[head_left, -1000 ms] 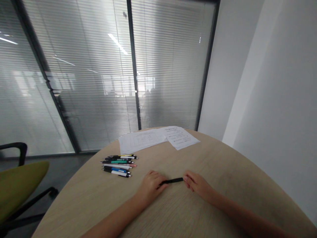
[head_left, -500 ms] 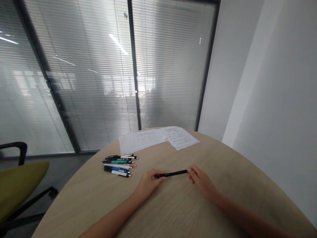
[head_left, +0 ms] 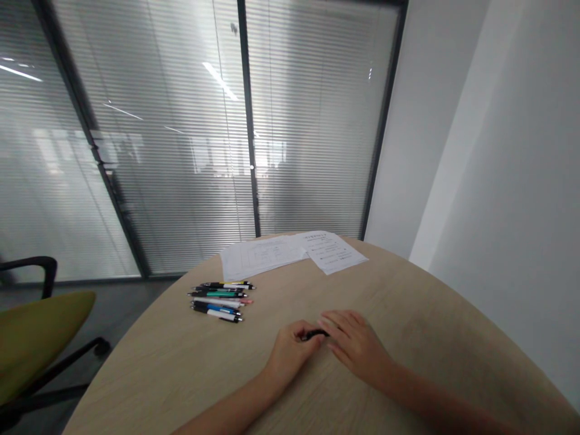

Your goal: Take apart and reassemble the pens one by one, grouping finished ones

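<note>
Most of the black pen (head_left: 314, 333) is hidden beneath the right hand (head_left: 354, 342) and inside the curled left hand (head_left: 293, 351). Print on the papers (head_left: 290, 252), centre frame, is too small to read. The left edge cuts off the chair (head_left: 36, 329).

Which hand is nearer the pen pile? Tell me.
Left. The left hand sits right of the pen pile, toward the person; the right hand lies farther right, beyond it. Both meet on a black pen.
</note>
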{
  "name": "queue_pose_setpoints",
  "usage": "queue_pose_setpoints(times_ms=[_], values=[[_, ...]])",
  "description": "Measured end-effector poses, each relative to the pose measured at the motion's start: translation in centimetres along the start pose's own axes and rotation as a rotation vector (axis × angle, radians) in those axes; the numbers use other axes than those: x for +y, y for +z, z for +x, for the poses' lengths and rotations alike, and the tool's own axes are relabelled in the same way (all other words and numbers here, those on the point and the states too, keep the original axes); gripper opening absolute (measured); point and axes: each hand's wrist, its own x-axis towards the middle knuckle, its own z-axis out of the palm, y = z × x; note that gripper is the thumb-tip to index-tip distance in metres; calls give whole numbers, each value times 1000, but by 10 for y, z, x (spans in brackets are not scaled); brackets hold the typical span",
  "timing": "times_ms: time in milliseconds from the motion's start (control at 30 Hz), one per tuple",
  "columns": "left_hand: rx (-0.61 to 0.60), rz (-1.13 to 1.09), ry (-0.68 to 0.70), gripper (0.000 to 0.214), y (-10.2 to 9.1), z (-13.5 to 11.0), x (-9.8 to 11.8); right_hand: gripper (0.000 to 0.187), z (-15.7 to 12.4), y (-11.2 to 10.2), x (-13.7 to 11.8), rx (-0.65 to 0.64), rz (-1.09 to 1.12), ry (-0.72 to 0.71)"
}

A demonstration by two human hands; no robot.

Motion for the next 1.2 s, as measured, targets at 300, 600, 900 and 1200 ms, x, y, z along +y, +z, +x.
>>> queue_pose_setpoints(times_ms=[300,600,900,1200], values=[[-134,254,86,19,-2,-3,2,30,0,-3,0,-57,16,-87],[-161,745,386,43,-32,9,-12,17,7,-14,55,-27,263,511],[-312,972,262,65,-32,11,-21,38,13,-48,116,212,1681,822],[-327,983,243,64,-33,12,-19,34,0,-46,134,276,2122,750]])
